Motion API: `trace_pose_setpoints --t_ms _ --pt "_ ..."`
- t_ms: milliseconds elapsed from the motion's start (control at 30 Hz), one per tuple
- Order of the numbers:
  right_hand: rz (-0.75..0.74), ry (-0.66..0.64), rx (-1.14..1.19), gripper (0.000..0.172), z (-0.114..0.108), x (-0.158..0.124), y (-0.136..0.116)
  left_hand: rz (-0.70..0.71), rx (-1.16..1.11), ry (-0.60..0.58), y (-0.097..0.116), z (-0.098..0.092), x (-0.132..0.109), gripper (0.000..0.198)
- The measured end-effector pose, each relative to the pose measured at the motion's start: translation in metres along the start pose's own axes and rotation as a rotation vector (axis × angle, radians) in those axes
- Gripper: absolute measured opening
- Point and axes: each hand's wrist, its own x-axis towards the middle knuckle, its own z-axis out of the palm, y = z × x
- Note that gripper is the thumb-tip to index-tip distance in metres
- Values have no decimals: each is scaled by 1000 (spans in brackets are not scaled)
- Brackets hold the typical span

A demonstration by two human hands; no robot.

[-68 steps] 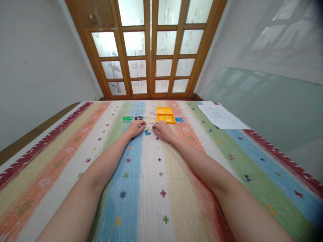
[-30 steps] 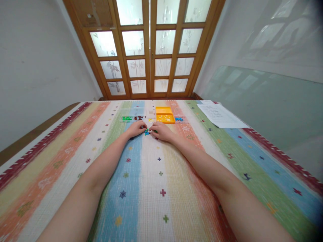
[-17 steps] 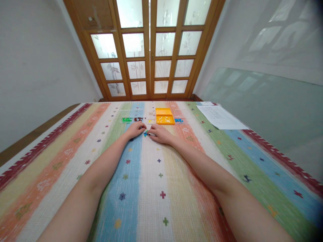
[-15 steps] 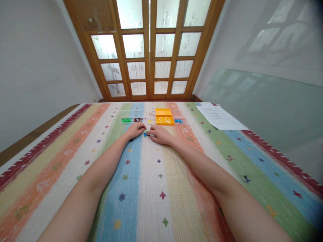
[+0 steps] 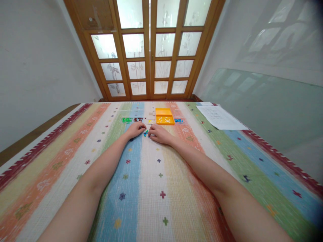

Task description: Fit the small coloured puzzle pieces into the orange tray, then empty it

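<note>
A small cluster of blue and green pieces (image 5: 145, 133) lies on the striped tablecloth between my hands; they look like tiny building bricks, too small to tell for sure. To its left rests my left hand (image 5: 136, 129), fingers curled and fingertips close together; anything they hold is hidden. On the right, my right hand (image 5: 159, 133) has thumb and fingers pinched at a tiny blue piece (image 5: 148, 136), just apart from the cluster. Beyond the hands, a clear box holds green pieces (image 5: 126, 120) and dark red pieces (image 5: 138, 119).
An open yellow case (image 5: 165, 120) with white bits stands past my right hand. Beside it are blue pieces (image 5: 178, 120) in a clear container and a few yellow pieces (image 5: 150, 121). Printed paper (image 5: 220, 117) lies at the right. Glazed doors (image 5: 151, 57) rise behind the table.
My right hand has drawn slightly right, away from the blue and green cluster, which now shows more plainly. The left hand has hardly moved.
</note>
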Motion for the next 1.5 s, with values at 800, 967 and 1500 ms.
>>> trace_pose_setpoints --t_ms 800,967,1500 --pt "865 825 -72 16 -38 -56 119 77 221 -41 23 3 1 20" --pt "939 799 -138 24 -33 -59 125 98 215 -47 22 2 2 20" --pt "686 682 -164 23 -30 -45 102 -29 130 126 13 -3 0 14"
